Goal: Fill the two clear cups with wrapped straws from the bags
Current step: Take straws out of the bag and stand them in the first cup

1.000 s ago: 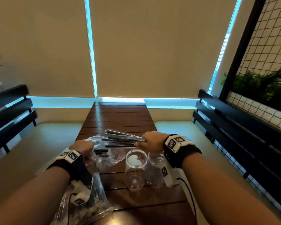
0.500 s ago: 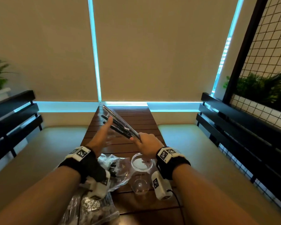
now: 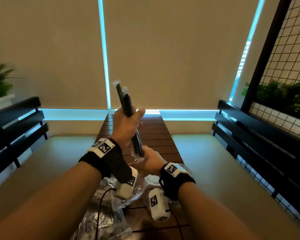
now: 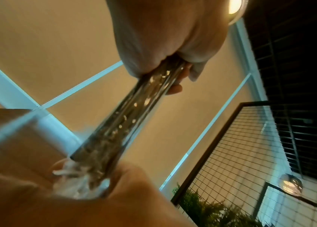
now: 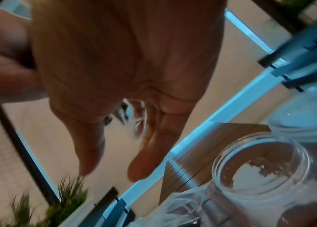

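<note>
A bundle of black wrapped straws [image 3: 126, 104] stands nearly upright above the wooden table [image 3: 154, 132]. My left hand [image 3: 125, 125] grips the bundle round its middle, fingers curled round it in the left wrist view [image 4: 165, 46]. My right hand [image 3: 149, 161] sits under the bundle's lower end, palm up, fingers fairly straight in the right wrist view [image 5: 134, 69]. The crinkled wrapper ends [image 4: 72, 176] press into that palm. Two clear cups [image 5: 260, 165] [image 5: 309, 116] stand empty on the table just below my right wrist; in the head view only a rim [image 3: 151, 180] shows.
Clear plastic bags [image 3: 100, 224] lie crumpled at the table's near left end, one edge beside the cups [image 5: 183, 205]. Dark slatted bench backs [image 3: 16, 122] [image 3: 249, 132] with pale seat cushions flank the narrow table. Plants stand far left and behind the wire grid on the right.
The bundle went from lying over the bag in my right hand to upright. My left hand rose and took hold of its middle; my right hand slid down under its lower end.
</note>
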The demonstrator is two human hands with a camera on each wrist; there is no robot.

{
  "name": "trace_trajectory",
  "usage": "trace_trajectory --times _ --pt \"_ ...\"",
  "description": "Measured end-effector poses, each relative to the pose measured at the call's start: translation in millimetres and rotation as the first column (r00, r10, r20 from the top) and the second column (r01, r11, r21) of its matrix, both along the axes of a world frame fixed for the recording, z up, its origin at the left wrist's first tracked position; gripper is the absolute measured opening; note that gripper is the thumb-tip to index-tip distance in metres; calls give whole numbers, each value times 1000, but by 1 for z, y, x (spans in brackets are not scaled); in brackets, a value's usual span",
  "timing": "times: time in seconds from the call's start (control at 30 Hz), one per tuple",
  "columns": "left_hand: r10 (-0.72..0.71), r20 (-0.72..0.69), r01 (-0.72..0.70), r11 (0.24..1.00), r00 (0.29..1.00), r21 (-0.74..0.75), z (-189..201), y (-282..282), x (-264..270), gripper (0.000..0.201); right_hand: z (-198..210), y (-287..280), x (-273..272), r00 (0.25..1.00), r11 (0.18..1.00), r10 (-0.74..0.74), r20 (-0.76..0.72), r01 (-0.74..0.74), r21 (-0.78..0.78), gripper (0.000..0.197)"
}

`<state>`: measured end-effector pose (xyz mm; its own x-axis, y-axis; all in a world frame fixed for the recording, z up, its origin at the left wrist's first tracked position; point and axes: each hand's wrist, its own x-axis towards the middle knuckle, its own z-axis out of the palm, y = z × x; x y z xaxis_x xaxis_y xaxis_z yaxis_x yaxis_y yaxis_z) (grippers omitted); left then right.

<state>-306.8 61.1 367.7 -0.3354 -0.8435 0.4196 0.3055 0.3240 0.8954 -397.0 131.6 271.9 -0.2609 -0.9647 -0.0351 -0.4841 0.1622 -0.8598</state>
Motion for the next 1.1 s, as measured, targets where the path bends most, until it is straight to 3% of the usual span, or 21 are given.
trace_trajectory --times 0.07,0.13,0.27,0.37,0.43,0.53,0.6,0.63,0.7,0.73,0.77,0.83,0.87,0.9,1.0,1.1 --pt "1 35 4 992 999 -129 3 8 1 36 -3 -5 0 973 998 41 226 -50 32 35" --pt "-5 71 19 980 997 -196 3 17 1 39 -3 -11 2 972 999 32 231 -34 6 29" --pt "-10 127 41 968 992 -247 -3 25 2 43 -2 -17 1 991 1000 12 135 -10 -17 27" --pt "1 182 48 963 983 -266 -16 25 1 43 -5 -25 -9 998 998 -51 29 52 -22 37" --pt "-8 220 62 968 975 -243 -25 24 -3 40 -6 -26 -11 997 1000 0 -80 0 6 39" --pt "-27 243 80 974 970 -212 -39 11 -10 40 -3 -15 -18 970 996 74 -231 -63 58 26" --pt "-11 240 62 977 971 -204 -47 0 -12 43 10 -4 -29 968 1000 6 -251 -9 -12 29" --pt "-14 244 63 979 970 -194 -53 -7 -13 43 23 2 -34 979 991 -98 -178 80 -104 38" --pt "-1 268 48 984 964 -170 -66 -19 -17 38 51 12 -41 966 917 -217 138 251 -311 56" --pt "-8 285 58 984 958 -168 -72 -24 -20 33 66 16 -42 956 894 -158 247 244 -375 61" --pt "-26 310 84 980 950 -178 -76 -24 -24 27 77 18 -41 962 897 -77 262 182 -403 61" --pt "-65 337 142 967 939 -209 -81 -21 -37 13 84 14 -36 996 920 -14 85 46 -390 55" --pt "-83 333 166 959 939 -229 -82 -17 -44 7 82 11 -34 997 927 -64 -53 40 -373 54" --pt "-82 326 172 950 942 -260 -81 -11 -50 15 79 9 -34 976 923 -150 -159 80 -376 51" --pt "-144 293 241 913 945 -330 -88 -1 -59 24 65 7 -43 936 874 -301 -185 192 -446 33" --pt "-212 468 353 905 858 -236 -102 -4 -56 24 47 6 -51 918 900 -298 -261 180 -397 21"
